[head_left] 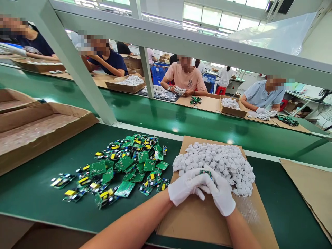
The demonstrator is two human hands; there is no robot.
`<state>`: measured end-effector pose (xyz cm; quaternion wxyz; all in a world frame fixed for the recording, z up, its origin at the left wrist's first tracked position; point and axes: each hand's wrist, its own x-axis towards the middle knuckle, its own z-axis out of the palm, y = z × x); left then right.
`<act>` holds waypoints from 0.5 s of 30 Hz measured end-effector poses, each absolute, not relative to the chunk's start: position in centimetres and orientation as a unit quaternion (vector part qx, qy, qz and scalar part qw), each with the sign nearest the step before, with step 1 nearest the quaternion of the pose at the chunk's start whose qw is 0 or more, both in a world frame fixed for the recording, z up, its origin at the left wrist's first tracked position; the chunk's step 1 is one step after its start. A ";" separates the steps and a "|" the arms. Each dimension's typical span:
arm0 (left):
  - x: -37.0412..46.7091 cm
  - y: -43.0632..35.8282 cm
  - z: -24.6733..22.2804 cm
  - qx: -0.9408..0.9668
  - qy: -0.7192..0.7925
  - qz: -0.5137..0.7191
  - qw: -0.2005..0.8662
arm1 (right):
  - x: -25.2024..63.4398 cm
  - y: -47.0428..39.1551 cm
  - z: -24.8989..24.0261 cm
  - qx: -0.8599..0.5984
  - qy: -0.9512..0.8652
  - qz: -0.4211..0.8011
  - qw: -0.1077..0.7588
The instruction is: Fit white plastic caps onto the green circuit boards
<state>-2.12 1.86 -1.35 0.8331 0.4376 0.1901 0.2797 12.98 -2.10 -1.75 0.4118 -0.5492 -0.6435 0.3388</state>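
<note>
Green circuit board (205, 172) — between left hand (187, 185) and right hand (221, 192)

The left grip (188, 186) and right grip (220, 192) are holding a circuit board (205, 172); white pieces (215, 159) are lying just beyond them on cardboard (197, 221), loose boards (149, 165) leftward.

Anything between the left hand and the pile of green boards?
Nothing raised visible. Between left hand and pile of green boards: only the edge of the cardboard sheet and flat green tabletop. It's occupied, though, holding a small board with the right hand.
</note>
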 end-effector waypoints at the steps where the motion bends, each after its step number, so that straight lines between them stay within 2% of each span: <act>1: -2.2 1.9 -1.4 0.450 0.200 0.276 0.826 | 13.0 -2.2 -1.7 -0.555 -0.641 0.342 0.406; 3: -2.3 2.0 -1.6 0.462 0.216 0.281 0.813 | 13.2 -2.3 -1.6 -0.538 -0.635 0.379 0.404; 6: -2.5 2.2 -2.0 0.455 0.207 0.294 0.815 | 14.1 -2.4 -1.6 -0.538 -0.590 0.385 0.462; 9: -2.7 2.3 -1.7 0.436 0.215 0.320 0.813 | 15.4 -1.9 -1.8 -0.624 -0.552 0.240 0.499; 12: -3.2 2.3 -0.3 0.430 0.260 0.351 0.790 | 15.9 -1.2 -2.4 -0.650 -0.607 0.082 0.450; 15: -4.0 3.3 1.5 0.460 0.304 0.384 0.741 | 15.3 -0.9 -3.2 -0.597 -0.699 0.004 0.394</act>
